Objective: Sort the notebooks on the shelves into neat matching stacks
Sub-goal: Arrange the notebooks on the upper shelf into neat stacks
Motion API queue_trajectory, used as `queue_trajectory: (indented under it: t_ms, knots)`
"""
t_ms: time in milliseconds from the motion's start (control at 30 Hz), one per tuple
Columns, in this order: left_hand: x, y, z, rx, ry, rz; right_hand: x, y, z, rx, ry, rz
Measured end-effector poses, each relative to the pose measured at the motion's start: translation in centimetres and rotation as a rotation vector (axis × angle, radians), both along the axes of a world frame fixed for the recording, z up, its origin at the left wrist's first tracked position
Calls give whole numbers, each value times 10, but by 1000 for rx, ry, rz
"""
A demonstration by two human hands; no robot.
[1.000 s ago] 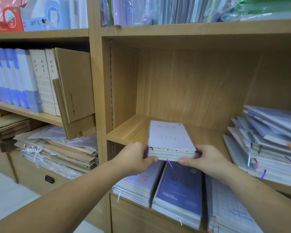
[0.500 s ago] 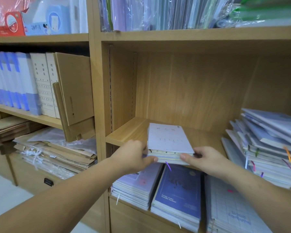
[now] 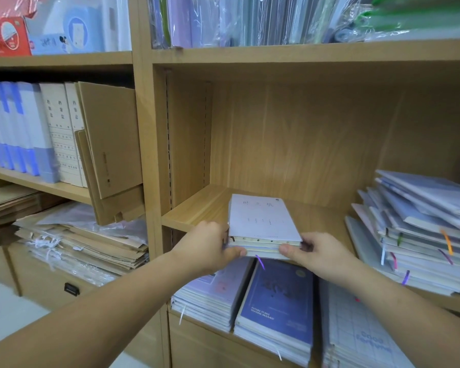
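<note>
wooden shelving, two bays

a wooden upright (image 3: 146,155) splits the shelving. right of the upright, the middle board (image 3: 197,211) carries a small pale stack (image 3: 262,221) at its front lip, jutting past it, and, farther from the upright, a slumped heap of notebooks (image 3: 414,229) with ribbon markers. one board lower sit three piles side by side: a lilac pile (image 3: 213,290) nearest the upright, then a navy pile (image 3: 279,306), then a grid-covered pile (image 3: 356,335). left of the upright stand box files (image 3: 16,134) and leaning kraft folders (image 3: 112,144).
</note>
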State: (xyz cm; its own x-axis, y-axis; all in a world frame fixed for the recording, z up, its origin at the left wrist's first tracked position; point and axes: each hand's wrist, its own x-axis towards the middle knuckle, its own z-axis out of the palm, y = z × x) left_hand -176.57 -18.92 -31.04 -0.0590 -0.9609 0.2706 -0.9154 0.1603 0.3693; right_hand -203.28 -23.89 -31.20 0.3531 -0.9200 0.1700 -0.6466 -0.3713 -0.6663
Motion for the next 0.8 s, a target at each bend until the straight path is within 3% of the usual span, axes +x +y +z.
queue_trajectory:
  t_ms: [100,400,567,800]
  knots:
    - [-1,3,4,27,-55,34,1,-1,11,174,-98,18]
    - [25,-14,-3,29,-61,76,32,-13,10,82,4,-2]
    - [54,-30,-6,119,155,30,62,-30,-1,12,47,-86]
    - [109,-46,8,120,80,180,130,-36,0,-11,51,-80]
